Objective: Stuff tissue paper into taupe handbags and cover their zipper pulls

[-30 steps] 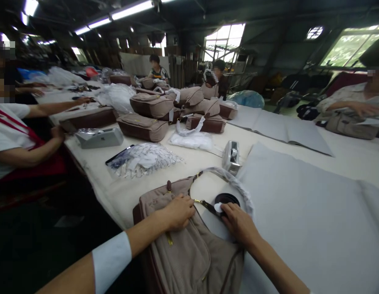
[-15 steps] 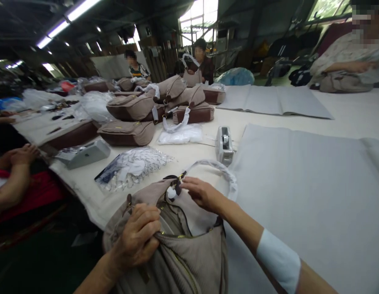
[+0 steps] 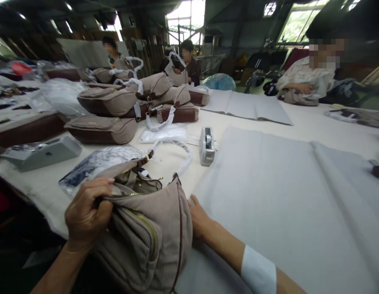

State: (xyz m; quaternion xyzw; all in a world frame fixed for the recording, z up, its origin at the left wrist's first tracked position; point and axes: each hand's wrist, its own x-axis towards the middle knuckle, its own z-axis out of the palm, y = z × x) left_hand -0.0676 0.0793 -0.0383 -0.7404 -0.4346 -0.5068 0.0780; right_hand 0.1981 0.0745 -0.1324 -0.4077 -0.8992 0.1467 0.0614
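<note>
A taupe corduroy handbag (image 3: 164, 216) with dark piping and gold zippers leans at the table's near edge. Its top zipper is open, showing the lining and a small white round piece (image 3: 144, 173). The handle (image 3: 185, 157), wrapped in white film, arches up behind the opening. My left hand (image 3: 88, 210) is closed on the bag's top edge at the left, thumb in front. Against the right side of the bag rests my right hand (image 3: 199, 216), thumb raised; its other fingers are hidden behind the fabric.
Behind the bag lie a plastic packet (image 3: 100, 163) and a tape dispenser (image 3: 207, 147). Several similar handbags (image 3: 106, 102) are piled farther back. Grey sheets (image 3: 269, 196) cover the table's right side. A grey wedge-shaped box (image 3: 48, 153) stands left. Co-workers (image 3: 306, 77) sit across.
My right hand has left the handle's base and moved down to the bag's right side. The bag has turned and tilted, its front now facing me more. The camera view has swung right.
</note>
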